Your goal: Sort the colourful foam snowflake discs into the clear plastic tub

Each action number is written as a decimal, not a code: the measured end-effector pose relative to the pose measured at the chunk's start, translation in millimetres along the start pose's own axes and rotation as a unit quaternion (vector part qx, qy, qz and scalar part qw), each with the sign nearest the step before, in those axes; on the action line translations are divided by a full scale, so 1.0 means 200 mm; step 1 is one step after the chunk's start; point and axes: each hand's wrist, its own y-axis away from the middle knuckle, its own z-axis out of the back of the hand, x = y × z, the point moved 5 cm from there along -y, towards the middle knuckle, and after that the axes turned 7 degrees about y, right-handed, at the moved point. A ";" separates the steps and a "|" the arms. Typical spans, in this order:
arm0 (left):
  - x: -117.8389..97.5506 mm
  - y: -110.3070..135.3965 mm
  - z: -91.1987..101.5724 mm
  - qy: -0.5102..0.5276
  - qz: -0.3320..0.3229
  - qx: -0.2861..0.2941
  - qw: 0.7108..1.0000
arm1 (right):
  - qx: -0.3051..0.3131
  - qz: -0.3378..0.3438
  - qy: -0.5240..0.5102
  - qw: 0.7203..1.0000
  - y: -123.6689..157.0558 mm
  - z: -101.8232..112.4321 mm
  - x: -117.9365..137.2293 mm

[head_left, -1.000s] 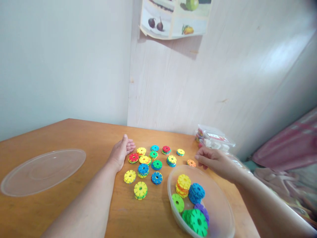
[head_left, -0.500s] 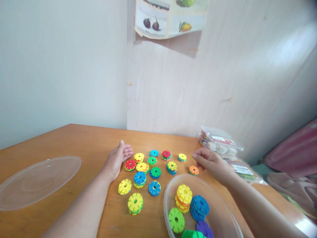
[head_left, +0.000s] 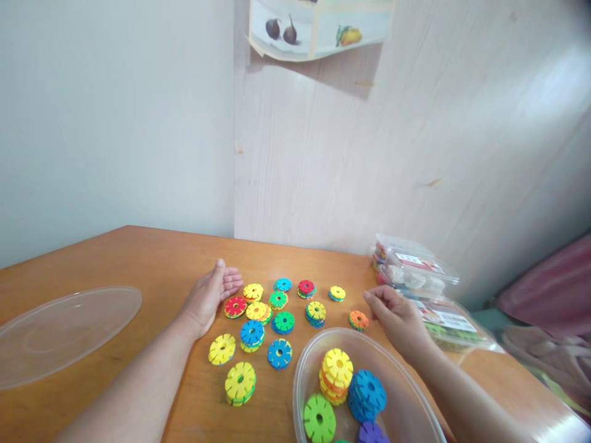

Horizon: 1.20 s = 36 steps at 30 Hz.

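My left hand (head_left: 213, 298) rests on its edge on the table, fingers stretched and palm facing several small stacks of notched plastic discs. Closest to its fingers are a yellow-topped stack (head_left: 253, 292) and a red-topped stack (head_left: 235, 306). My right hand (head_left: 394, 312) is raised beside the right end of the group, fingers curled and thumb against them, with no disc showing in it. Just left of it lies an orange disc stack (head_left: 359, 320). Other stacks have blue, green, yellow or red tops, among them a blue-topped stack (head_left: 279, 353).
An oval clear plastic tub (head_left: 300, 381) in front holds yellow, blue, green and purple discs. Its clear lid (head_left: 69, 335) lies at the left. Clear packages (head_left: 420, 271) are piled at the back right against the wall, below and right of a fruit poster (head_left: 318, 31).
The view has shifted slightly. My right hand has drawn a little away from the orange stack. My left hand stays beside the stacks, its fingers still stretched.
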 end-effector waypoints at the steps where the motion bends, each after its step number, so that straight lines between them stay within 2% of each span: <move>1: 0.00 0.00 0.00 0.000 -0.001 0.001 1.000 | -0.004 0.003 0.010 1.000 0.00 0.00 0.00; 18: 0.01 -0.01 0.01 0.006 -0.012 0.010 1.000 | -0.041 0.033 0.073 0.996 0.00 -0.02 -0.06; 29: -0.01 -0.02 -0.01 -0.001 -0.019 0.011 1.000 | -0.068 0.067 0.065 0.993 0.02 0.05 0.08; 36: -0.03 -0.01 -0.03 -0.005 -0.010 0.005 1.000 | -0.077 0.080 0.069 0.991 0.02 0.05 0.07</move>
